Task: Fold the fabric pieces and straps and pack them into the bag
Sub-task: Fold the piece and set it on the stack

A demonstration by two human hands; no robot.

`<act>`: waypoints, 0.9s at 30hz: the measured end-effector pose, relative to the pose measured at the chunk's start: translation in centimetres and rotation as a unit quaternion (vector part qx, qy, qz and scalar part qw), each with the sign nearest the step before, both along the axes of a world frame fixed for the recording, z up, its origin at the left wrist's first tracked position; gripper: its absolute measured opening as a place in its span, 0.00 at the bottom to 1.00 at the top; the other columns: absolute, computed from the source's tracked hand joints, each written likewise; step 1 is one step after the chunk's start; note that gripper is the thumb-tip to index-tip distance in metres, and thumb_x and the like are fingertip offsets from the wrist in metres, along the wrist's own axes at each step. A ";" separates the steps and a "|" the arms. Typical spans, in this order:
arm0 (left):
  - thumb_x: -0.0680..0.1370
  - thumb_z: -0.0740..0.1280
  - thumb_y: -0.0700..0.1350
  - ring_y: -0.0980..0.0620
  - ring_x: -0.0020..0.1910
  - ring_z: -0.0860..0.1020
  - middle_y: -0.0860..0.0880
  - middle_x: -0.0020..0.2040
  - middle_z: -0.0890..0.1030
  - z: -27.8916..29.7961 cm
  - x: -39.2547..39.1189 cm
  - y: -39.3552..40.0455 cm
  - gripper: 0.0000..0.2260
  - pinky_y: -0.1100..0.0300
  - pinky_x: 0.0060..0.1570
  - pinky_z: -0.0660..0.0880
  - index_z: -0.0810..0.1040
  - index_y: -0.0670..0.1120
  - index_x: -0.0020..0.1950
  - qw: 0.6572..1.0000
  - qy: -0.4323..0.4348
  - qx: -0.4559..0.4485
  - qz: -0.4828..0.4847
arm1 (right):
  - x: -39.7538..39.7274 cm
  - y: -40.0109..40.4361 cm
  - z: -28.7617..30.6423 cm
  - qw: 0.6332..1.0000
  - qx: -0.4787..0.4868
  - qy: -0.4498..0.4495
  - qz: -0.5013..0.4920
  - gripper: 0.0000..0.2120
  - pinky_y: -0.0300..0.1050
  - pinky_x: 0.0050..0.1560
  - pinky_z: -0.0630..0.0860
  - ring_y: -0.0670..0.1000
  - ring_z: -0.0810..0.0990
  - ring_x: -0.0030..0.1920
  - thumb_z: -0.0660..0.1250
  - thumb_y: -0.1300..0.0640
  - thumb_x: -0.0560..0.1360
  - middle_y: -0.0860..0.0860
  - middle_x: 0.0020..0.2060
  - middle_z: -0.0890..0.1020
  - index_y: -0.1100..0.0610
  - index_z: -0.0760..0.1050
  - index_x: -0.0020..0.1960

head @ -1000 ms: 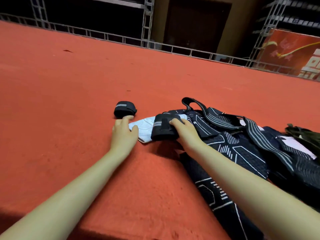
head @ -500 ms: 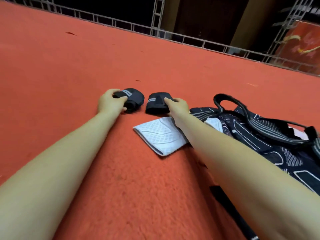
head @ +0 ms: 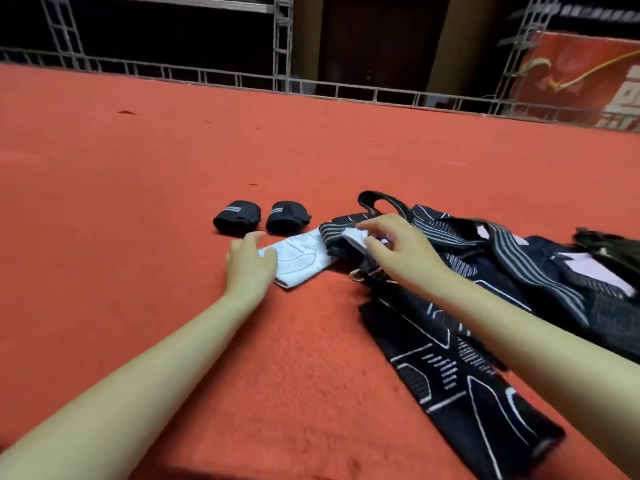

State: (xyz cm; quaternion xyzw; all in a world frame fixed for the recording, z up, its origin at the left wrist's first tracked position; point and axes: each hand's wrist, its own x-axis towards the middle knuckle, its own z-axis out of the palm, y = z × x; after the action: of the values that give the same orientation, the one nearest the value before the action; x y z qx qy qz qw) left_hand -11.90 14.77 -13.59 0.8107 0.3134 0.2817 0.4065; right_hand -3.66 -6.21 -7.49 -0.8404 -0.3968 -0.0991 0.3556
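Two rolled black straps, one at left [head: 237,216] and one at right [head: 286,217], stand side by side on the red carpet. Just in front of them lies a folded white fabric piece [head: 300,259]. My left hand [head: 250,263] rests flat on its left end, fingers apart. My right hand [head: 394,247] pinches the white piece's right edge, where it tucks under a pile of black patterned fabric and striped straps [head: 467,258]. A long black patterned fabric piece [head: 457,382] stretches toward me at right. I cannot pick out the bag.
The red carpet [head: 138,202] covers a raised stage that ends at a metal truss railing [head: 242,77] at the back. A dark green item [head: 613,247] lies at the far right edge. A red banner [head: 581,74] hangs behind the railing.
Both hands let go of the two rolled black straps, which now stand alone. The hands came back toward me onto the white fabric piece.
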 end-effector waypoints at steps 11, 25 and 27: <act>0.75 0.63 0.42 0.51 0.54 0.74 0.48 0.52 0.76 1.0 -2.1 -20.4 0.14 0.64 0.53 0.67 0.78 0.49 0.60 0.937 0.037 0.156 -0.310 | -0.6 -21.7 -4.1 0.969 -0.067 -0.076 -0.227 0.13 0.52 0.59 0.70 0.57 0.74 0.57 0.67 0.60 0.72 0.55 0.51 0.79 0.56 0.80 0.56; 0.77 0.63 0.50 0.49 0.62 0.67 0.50 0.60 0.72 -1.4 -0.9 -25.1 0.16 0.58 0.60 0.65 0.73 0.52 0.65 0.939 0.057 0.211 -0.265 | 0.8 -32.0 -6.2 0.913 0.074 0.195 -0.349 0.21 0.49 0.55 0.75 0.56 0.79 0.53 0.73 0.52 0.71 0.59 0.54 0.80 0.59 0.76 0.61; 0.77 0.63 0.46 0.51 0.61 0.70 0.50 0.57 0.73 -0.6 -0.6 -27.0 0.14 0.61 0.58 0.67 0.75 0.51 0.63 0.939 0.011 0.168 -0.300 | 0.0 -31.9 -6.2 0.922 0.110 0.205 -0.308 0.08 0.45 0.48 0.77 0.51 0.79 0.45 0.72 0.59 0.72 0.56 0.47 0.82 0.57 0.80 0.51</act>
State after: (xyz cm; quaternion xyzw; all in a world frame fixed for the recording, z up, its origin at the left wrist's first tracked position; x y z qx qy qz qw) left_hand -12.49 -12.26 -14.22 0.9267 0.0080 0.1860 0.3264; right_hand -3.67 -38.10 -13.69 -0.8785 -0.0233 -0.0722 0.4716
